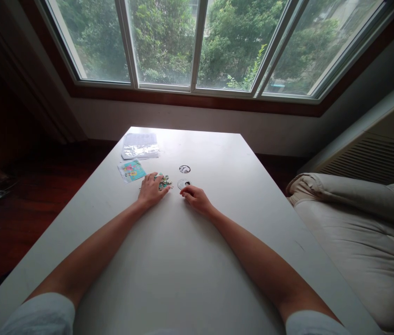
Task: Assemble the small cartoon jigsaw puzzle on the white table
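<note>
My left hand (pixel 151 190) lies palm down on the white table (pixel 190 260), its fingers spread over a small heap of colourful pieces (pixel 165 183). My right hand (pixel 194 197) rests just to the right, fingers curled into a pinch beside a small round clear container (pixel 184 184). What the pinch holds, if anything, is too small to see. A second round lid or dish (pixel 185 169) lies a little farther back. Left of the heap lies a colourful picture card (pixel 132 170).
A clear plastic bag (pixel 140 145) lies at the table's far left. Beyond the table's far edge is a wide window (pixel 197 46). A pale cushioned sofa (pixel 357 232) stands close on the right. Dark wooden floor (pixel 25 214) runs along the left.
</note>
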Demonstrator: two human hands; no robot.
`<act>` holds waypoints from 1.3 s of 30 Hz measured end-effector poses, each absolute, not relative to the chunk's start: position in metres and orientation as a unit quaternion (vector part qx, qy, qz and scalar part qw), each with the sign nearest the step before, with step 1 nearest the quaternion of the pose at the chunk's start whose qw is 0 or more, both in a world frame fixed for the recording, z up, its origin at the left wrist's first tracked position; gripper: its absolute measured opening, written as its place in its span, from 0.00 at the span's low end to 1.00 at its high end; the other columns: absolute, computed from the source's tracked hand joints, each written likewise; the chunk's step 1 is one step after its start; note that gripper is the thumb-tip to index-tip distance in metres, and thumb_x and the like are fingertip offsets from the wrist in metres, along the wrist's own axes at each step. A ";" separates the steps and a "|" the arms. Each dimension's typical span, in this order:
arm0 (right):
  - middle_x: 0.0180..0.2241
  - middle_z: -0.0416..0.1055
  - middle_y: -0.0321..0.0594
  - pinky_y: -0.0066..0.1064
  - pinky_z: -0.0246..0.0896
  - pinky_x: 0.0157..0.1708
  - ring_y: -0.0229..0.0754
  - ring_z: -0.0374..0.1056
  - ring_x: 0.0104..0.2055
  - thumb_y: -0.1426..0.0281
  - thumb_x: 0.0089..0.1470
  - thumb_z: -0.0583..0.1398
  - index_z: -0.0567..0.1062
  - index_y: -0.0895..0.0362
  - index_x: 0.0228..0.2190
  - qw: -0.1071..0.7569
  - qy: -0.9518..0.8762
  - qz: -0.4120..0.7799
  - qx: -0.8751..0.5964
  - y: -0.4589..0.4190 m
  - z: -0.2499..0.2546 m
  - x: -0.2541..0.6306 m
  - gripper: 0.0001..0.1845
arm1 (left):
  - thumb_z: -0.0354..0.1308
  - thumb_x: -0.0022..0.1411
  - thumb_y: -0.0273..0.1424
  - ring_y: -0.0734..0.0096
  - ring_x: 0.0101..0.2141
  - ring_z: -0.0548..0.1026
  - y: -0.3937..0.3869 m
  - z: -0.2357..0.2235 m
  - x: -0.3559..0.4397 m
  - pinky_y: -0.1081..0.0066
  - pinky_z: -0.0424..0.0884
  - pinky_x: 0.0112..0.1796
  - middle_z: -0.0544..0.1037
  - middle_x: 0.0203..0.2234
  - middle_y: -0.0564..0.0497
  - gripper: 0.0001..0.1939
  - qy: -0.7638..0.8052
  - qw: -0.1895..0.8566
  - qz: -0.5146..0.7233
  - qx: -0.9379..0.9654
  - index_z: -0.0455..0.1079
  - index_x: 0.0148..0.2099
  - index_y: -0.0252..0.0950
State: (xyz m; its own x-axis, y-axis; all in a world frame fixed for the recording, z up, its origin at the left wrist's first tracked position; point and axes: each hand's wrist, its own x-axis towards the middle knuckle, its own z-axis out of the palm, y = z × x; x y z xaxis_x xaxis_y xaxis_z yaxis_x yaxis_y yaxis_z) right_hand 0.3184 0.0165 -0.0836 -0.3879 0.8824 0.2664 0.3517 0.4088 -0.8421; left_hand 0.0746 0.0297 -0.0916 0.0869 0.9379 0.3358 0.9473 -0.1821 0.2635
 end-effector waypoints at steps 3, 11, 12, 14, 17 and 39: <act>0.34 0.76 0.37 0.29 0.60 0.36 0.39 0.68 0.33 0.69 0.58 0.57 0.79 0.54 0.35 0.371 -0.752 0.357 -0.410 0.017 -0.084 0.318 0.10 | 0.55 0.63 0.55 0.44 0.66 0.54 0.033 -0.096 0.075 0.44 0.48 0.65 0.62 0.66 0.40 0.33 -0.660 0.000 -0.203 -0.724 0.66 0.64 0.42; 0.33 0.75 0.36 0.29 0.58 0.35 0.39 0.67 0.32 0.69 0.58 0.57 0.79 0.55 0.34 0.376 -0.756 0.355 -0.401 0.018 -0.087 0.318 0.09 | 0.53 0.65 0.53 0.49 0.66 0.56 0.036 -0.097 0.075 0.51 0.51 0.66 0.62 0.65 0.40 0.33 -0.611 -0.024 -0.212 -0.762 0.64 0.65 0.39; 0.33 0.75 0.36 0.29 0.58 0.35 0.38 0.67 0.32 0.69 0.58 0.57 0.79 0.55 0.34 0.376 -0.756 0.354 -0.402 0.017 -0.087 0.318 0.09 | 0.53 0.66 0.52 0.50 0.66 0.57 0.036 -0.096 0.075 0.52 0.52 0.66 0.63 0.65 0.41 0.33 -0.599 -0.025 -0.213 -0.771 0.65 0.65 0.39; 0.33 0.75 0.36 0.29 0.59 0.35 0.38 0.67 0.32 0.69 0.58 0.57 0.79 0.54 0.34 0.376 -0.756 0.353 -0.404 0.017 -0.087 0.319 0.09 | 0.53 0.66 0.51 0.51 0.65 0.58 0.035 -0.095 0.075 0.53 0.52 0.66 0.64 0.64 0.41 0.32 -0.589 -0.020 -0.214 -0.779 0.65 0.65 0.39; 0.33 0.76 0.36 0.29 0.59 0.36 0.39 0.67 0.33 0.69 0.58 0.57 0.79 0.54 0.34 0.371 -0.757 0.352 -0.407 0.016 -0.086 0.319 0.09 | 0.54 0.64 0.54 0.47 0.66 0.56 0.035 -0.096 0.075 0.46 0.48 0.66 0.63 0.65 0.40 0.34 -0.618 -0.008 -0.199 -0.760 0.64 0.65 0.41; 0.33 0.76 0.36 0.29 0.59 0.36 0.39 0.67 0.33 0.69 0.57 0.58 0.79 0.54 0.34 0.364 -0.759 0.346 -0.414 0.016 -0.084 0.322 0.09 | 0.55 0.66 0.44 0.54 0.59 0.66 0.058 -0.092 0.092 0.55 0.61 0.62 0.72 0.58 0.47 0.21 -0.535 -0.030 -0.214 -0.817 0.75 0.58 0.46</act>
State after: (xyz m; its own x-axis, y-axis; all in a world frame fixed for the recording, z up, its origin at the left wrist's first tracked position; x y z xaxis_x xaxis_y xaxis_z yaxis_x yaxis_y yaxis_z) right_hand 0.3216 0.0163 -0.0844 -0.3924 0.8802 0.2668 0.3753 0.4180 -0.8273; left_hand 0.0921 0.0579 -0.0916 0.3366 0.8864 0.3177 0.8603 -0.4266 0.2789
